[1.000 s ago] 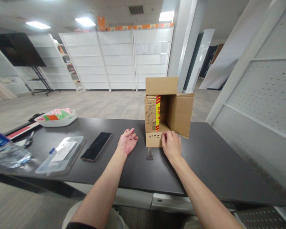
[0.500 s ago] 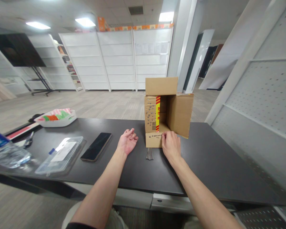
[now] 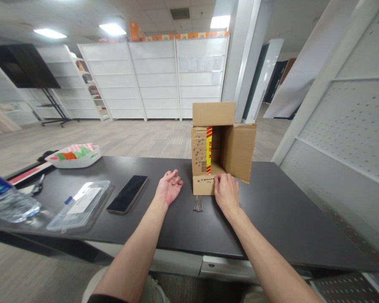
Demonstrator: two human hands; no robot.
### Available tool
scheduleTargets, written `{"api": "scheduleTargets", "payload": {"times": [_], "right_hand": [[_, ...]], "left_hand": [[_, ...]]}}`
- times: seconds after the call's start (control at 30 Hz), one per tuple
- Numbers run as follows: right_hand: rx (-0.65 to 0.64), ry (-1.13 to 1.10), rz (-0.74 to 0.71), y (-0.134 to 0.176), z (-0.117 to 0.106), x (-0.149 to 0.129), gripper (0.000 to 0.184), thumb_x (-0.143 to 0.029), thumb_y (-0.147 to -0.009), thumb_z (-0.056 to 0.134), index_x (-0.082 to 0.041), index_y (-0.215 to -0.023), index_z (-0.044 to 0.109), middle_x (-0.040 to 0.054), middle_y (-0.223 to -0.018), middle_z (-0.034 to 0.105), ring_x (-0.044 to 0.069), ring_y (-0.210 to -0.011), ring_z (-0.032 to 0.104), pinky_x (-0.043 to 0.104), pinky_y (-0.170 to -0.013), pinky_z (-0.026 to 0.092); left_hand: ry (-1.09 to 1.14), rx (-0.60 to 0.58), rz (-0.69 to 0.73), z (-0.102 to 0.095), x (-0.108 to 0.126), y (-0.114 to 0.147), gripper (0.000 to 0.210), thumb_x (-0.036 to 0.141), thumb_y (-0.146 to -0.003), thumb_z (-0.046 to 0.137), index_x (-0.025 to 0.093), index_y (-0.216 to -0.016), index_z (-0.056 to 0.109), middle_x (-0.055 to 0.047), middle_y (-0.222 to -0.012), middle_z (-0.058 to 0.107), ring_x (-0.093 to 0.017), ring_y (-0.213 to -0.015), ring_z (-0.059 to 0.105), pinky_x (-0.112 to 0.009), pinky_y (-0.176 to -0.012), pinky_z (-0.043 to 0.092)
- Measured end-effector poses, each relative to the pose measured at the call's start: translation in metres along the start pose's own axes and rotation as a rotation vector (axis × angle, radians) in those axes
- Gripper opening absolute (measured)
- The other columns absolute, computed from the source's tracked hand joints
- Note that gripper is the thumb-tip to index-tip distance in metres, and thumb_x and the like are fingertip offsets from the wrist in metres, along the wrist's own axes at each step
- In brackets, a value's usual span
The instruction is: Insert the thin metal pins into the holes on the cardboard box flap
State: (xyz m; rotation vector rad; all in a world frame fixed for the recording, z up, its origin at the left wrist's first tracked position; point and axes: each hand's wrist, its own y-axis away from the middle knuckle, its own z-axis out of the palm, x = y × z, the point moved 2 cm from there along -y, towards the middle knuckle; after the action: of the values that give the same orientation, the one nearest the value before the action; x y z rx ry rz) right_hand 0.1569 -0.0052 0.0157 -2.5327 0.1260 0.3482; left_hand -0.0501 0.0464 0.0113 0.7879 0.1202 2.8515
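A cardboard box point(image 3: 244, 151) stands on the dark table with its flaps spread and its opening facing me. Its lower front flap carries a row of small dark holes or dots, and grey round spots dot the left flap. My right hand point(image 3: 227, 191) is closed in a pinch at the right part of the lower flap; whatever its fingertips hold is hidden. Several thin metal nails or screws point(image 3: 198, 204) lie side by side just in front of the box. To the left of the box, my left hand point(image 3: 169, 188) rests palm up, fingers loosely curled and apart, holding nothing.
A black phone point(image 3: 128, 194) and a clear plastic case point(image 3: 79, 205) lie left of my hands. Farther left are a water bottle point(image 3: 11, 200) and a white tray point(image 3: 91, 160) of colourful items. A white perforated panel point(image 3: 350, 118) borders the right side.
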Motion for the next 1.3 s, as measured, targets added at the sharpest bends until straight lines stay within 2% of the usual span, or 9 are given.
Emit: {"api": "scheduleTargets", "payload": {"times": [1.3], "right_hand": [[0.057,-0.091,0.007,0.0055,-0.0037,-0.0022,0.019,-0.023,-0.095,0.034,-0.016,-0.091,0.052,0.0099,-0.091,0.060,0.023,-0.086,0.051,0.033,-0.073,0.030]], "left_hand": [[-0.003,-0.003,-0.002,-0.0004,-0.0002,-0.0003,0.025,0.003,-0.069,0.065,0.017,-0.065,0.045,0.005,-0.069,0.061,-0.005,-0.043,0.032,-0.025,-0.054,0.034]]}}
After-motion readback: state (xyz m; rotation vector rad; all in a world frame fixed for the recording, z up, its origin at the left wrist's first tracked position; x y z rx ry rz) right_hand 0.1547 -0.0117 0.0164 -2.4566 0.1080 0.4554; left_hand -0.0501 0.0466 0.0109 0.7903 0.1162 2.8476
